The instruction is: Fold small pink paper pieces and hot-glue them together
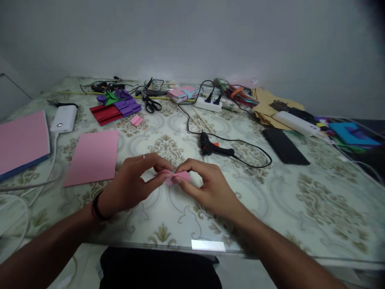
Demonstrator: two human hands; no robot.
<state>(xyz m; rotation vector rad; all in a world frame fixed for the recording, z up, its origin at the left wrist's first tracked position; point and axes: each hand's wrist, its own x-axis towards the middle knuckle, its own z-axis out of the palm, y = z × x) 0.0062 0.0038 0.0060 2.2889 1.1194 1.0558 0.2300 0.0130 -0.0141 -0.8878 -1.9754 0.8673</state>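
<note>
A small folded piece of pink paper (pixel 182 176) is pinched between my two hands, low over the middle of the table. My left hand (pixel 134 180), with a ring and a dark wristband, grips its left end between thumb and fingers. At the right end, the thumb and forefinger of my right hand (pixel 207 182) close on the same piece. My fingers cover part of it, so its full shape is hidden. A flat pink sheet (pixel 93 157) lies just left of my left hand. Beyond my right hand rests a black glue gun (pixel 215 147) with its cord looped around.
Black scissors (pixel 151 104), red folded paper (pixel 105 114), purple folded paper (pixel 128 106) and a small pink piece (pixel 136 120) lie farther back. A white power bank (pixel 64 119) sits left, a power strip (pixel 208 104) at the back, a black phone (pixel 285 146) right.
</note>
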